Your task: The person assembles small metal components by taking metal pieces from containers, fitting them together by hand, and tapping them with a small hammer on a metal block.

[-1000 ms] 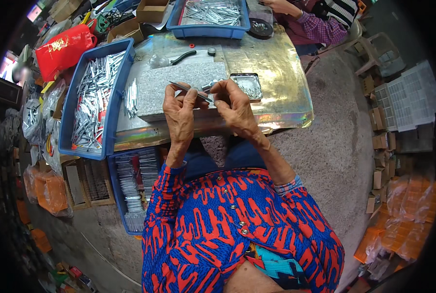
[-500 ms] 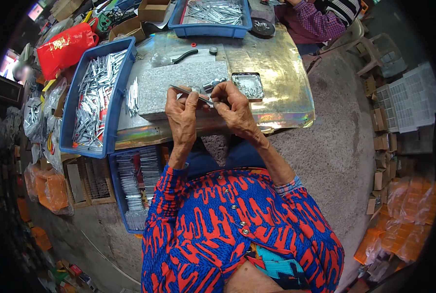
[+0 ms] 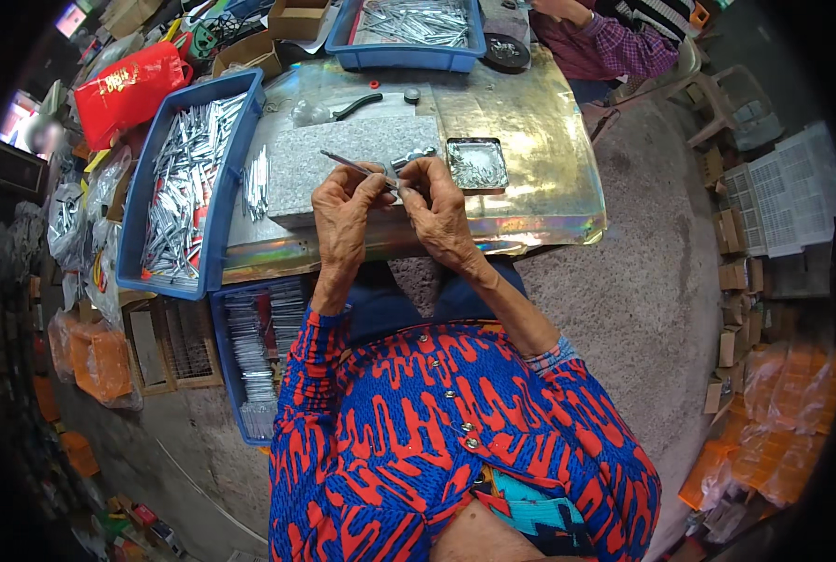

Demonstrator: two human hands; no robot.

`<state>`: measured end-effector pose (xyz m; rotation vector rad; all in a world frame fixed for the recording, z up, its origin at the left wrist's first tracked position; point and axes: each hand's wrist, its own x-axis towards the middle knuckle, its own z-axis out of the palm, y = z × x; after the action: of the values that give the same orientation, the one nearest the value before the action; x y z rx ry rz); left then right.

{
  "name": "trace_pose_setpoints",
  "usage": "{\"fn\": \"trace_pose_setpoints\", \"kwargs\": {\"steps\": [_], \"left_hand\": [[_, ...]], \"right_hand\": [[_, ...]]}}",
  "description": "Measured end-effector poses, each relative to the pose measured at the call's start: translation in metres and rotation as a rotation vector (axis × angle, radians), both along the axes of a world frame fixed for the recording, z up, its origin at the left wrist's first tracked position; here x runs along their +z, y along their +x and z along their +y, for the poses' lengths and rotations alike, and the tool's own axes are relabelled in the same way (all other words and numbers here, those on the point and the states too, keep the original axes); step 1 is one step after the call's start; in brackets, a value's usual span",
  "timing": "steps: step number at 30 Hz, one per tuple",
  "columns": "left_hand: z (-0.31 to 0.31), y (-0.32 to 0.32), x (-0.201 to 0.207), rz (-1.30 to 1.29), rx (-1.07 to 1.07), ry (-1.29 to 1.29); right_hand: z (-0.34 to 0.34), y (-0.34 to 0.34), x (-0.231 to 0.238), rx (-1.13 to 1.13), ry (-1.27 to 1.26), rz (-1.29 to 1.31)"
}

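Observation:
A thin silvery metal rod (image 3: 340, 158) slants above the near edge of a grey speckled stone block (image 3: 310, 147). My left hand (image 3: 342, 214) pinches it, with its far end sticking out to the upper left. At the rod's near end my right hand (image 3: 440, 214) has thumb and fingers pressed together; what lies between them is too small to tell. Just beyond the right fingers, a shiny metal tool (image 3: 416, 157) lies on the block, partly hidden. To the right of the block is a square dark-rimmed tray (image 3: 477, 140) of small metal pieces.
On the left, a blue bin (image 3: 146, 178) holds many similar rods; a few lie in a bundle (image 3: 257, 183) beside the block. Another blue bin (image 3: 404, 58) stands at the back. Behind the block lies a black curved handle (image 3: 357, 105). A co-worker's sleeve (image 3: 628, 45) shows at far right.
My hands have drawn slightly closer together. The rod has tilted more steeply, its far end now showing farther beyond the left fingers. My right hand has moved a little left.

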<state>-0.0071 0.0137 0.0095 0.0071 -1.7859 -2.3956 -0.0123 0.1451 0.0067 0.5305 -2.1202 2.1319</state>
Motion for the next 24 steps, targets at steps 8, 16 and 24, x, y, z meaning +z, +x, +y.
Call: {"fn": "trace_pose_setpoints", "kwargs": {"steps": [8,16,24], "left_hand": [[-0.007,-0.018,-0.003,0.07,0.077,-0.108],[-0.023,-0.037,-0.024,0.139,0.192,-0.318],[-0.021,-0.04,-0.026,0.08,0.195,-0.349]], "right_hand": [[-0.001,-0.008,-0.006,0.131,-0.057,-0.145],[0.024,-0.015,-0.012,0.063,-0.176,-0.235],[0.039,-0.015,-0.015,0.042,-0.219,-0.28]]}}
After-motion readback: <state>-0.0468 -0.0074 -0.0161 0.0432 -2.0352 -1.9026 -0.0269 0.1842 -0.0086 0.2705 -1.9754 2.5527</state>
